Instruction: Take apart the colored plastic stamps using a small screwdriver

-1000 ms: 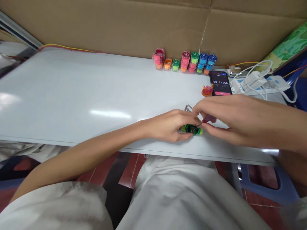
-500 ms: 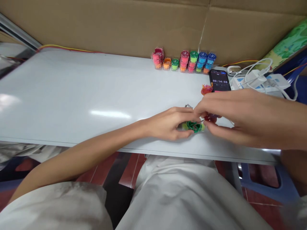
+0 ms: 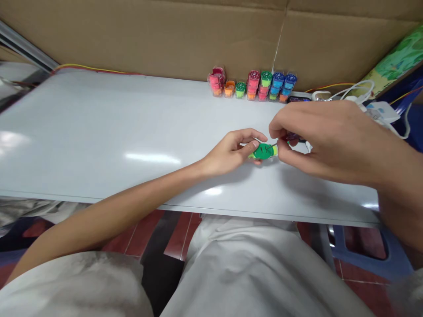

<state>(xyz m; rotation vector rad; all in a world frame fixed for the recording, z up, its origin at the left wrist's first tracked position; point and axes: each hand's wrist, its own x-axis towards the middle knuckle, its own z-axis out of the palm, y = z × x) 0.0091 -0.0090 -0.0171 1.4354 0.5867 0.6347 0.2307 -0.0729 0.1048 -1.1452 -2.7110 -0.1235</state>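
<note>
While your left hand [image 3: 243, 147] is holding the green piece [image 3: 263, 151] by its left end, you are keeping it, apparently, just above the table [image 3: 148, 127]. Item 1, green piece: lying between your 2 hands, its long axis running roughly left to right, its round face showing. Item 2, left grip: thumb resting on the piece's edge, fingers partly spread, some supporting from below; this is the nearer hand. Item 3, right hand [image 3: 330, 136]: standing just beside the right end, its grip pinching a thin tool [image 3: 273, 145] that is pointing leftward at the face; tip contact is not showing clearly.
</note>
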